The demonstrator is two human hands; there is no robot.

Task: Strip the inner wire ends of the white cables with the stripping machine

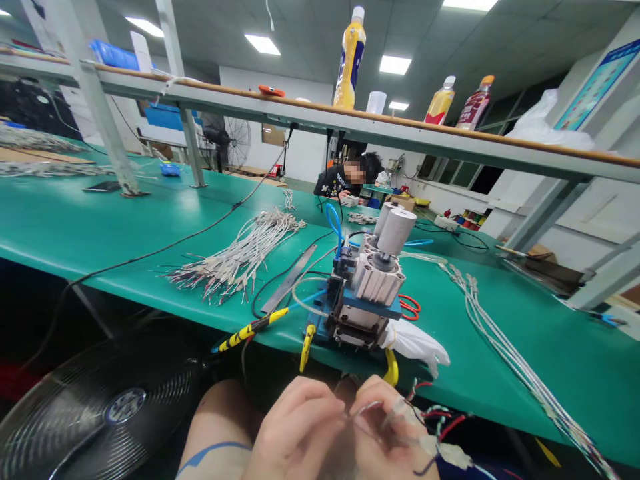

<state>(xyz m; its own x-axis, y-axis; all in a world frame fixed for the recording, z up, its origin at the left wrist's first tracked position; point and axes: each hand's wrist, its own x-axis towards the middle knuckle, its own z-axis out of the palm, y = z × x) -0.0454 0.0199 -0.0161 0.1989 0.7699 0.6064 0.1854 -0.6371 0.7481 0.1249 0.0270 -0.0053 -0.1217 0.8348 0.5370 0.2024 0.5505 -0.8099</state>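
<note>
Now, hands: both low at the near edge, close together below the table's front
Left hand [295,430]: fingers curled, pinching a thin wire [367,408] at its tip
Right hand [387,427]: closed on the same wire and on a bundle of coloured leads [440,427] that trails off to the right
Wire: held between the two hands, just near of the table edge, in front of the small press
Press [367,293]: blue base with grey cylinders, standing on the green table [75,227] close to the near edge, blue hose on its far side
Loose wires [240,257]: white heap on the table, left of the press
Long harness [505,347]: runs along the table at the right
Fan [105,407]: near left, below the table
Shelf [400,130]: above the table, carrying bottles
Another person [347,177]: seated far behind
</note>
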